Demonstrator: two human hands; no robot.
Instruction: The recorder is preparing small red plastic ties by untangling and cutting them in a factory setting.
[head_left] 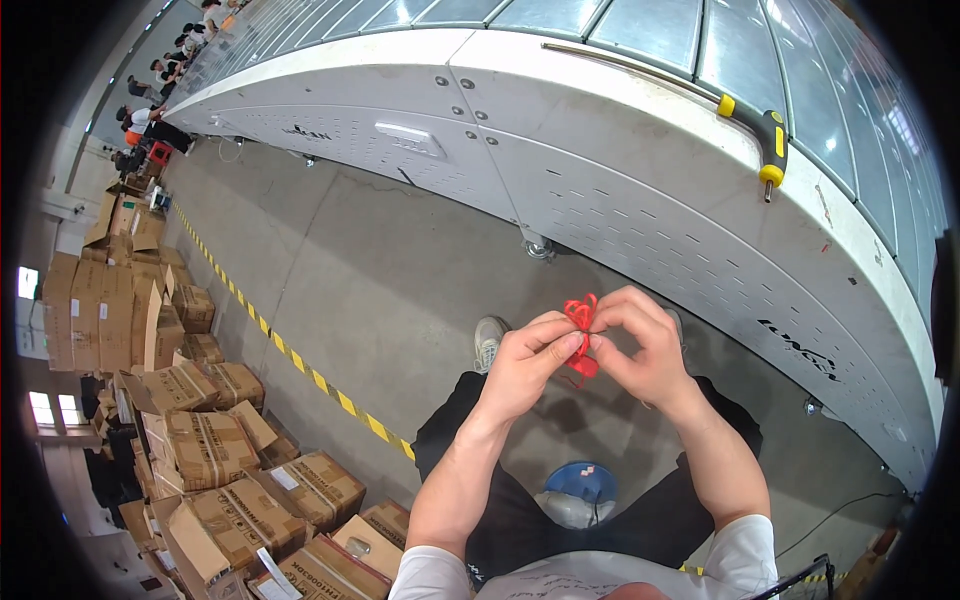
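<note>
A: Hands?
B: Both up in front of the chest, centre of view. Left hand (pixel 525 358) and right hand (pixel 645 345) pinch a small red cord (pixel 581 318) between thumbs and fingertips; loops stick out above, a bit hangs below.
A: So grasping?
B: Yes, both clenched on the red cord, fingertips touching.
A: Around it?
B: Concrete floor (pixel 380 290) below, one grey shoe (pixel 489 340) just left of the hands. Big white perforated machine housing (pixel 640 200) far and right, a yellow-black screwdriver (pixel 765 140) lying on its top edge. Cardboard boxes (pixel 210 450) stacked left, behind a yellow-black floor stripe (pixel 300 365).
</note>
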